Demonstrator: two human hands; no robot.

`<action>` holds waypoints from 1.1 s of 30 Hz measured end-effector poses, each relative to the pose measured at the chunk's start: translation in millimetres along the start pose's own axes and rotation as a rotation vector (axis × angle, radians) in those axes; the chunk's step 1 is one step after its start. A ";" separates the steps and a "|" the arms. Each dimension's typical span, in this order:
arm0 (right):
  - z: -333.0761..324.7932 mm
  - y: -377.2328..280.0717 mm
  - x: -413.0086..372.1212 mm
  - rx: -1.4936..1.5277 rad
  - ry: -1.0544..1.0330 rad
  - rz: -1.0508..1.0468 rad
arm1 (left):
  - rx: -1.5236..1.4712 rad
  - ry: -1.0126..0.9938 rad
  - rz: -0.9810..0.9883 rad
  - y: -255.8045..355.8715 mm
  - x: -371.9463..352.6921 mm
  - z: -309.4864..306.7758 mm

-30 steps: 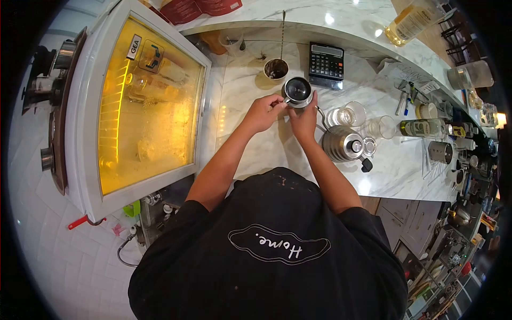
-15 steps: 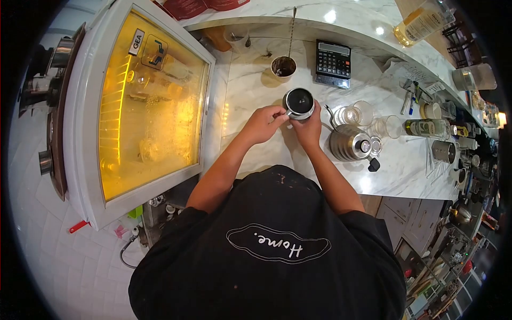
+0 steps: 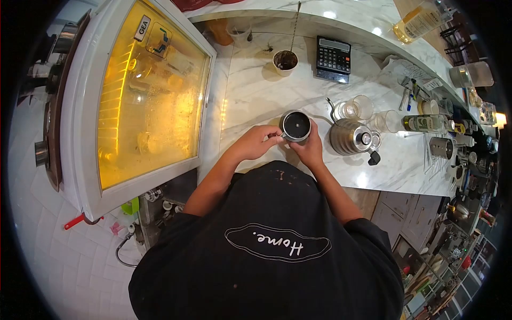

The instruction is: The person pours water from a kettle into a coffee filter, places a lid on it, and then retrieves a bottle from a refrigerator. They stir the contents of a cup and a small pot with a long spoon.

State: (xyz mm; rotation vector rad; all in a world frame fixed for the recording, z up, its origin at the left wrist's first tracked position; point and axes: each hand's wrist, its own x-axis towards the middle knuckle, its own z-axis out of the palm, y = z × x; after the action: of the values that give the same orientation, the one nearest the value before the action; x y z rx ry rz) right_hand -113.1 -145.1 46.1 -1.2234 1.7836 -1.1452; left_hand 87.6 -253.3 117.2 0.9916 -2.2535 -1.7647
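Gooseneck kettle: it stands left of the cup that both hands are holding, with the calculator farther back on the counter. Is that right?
Not quite: the head view shows the gooseneck kettle to the right of the cup, not left. The rest is right: the left hand and right hand hold the cup, and the calculator lies farther back on the counter.

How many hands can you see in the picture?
2. The left hand has its fingers at the handle of the cup, and the right hand is against the cup's other side. I see no others.
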 end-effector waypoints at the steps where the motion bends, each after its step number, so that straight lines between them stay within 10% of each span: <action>1: -1.5 -0.5 -0.4 -0.003 -0.013 -0.003 | 0.008 0.000 0.022 -1.3 -0.1 0.4; 10: -58.3 -59.9 -11.3 0.078 0.054 0.224 | -0.095 0.336 -0.068 -32.9 2.7 -18.0; 18: -90.3 -109.9 130.9 0.091 0.267 -0.002 | 0.084 0.585 -0.017 -76.0 98.1 -58.9; 24: -47.5 -74.4 251.7 -0.206 0.033 -0.049 | 0.184 0.621 0.055 -77.7 173.7 -68.4; 33: -21.5 -79.5 251.1 -0.285 0.047 -0.352 | 0.138 0.559 0.039 -46.7 184.6 -58.6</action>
State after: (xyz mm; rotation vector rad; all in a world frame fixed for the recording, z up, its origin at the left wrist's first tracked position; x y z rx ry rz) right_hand -186.6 -389.5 114.5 -1.7461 1.8608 -1.1406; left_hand -9.5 -408.6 38.9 1.2622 -2.0243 -1.1332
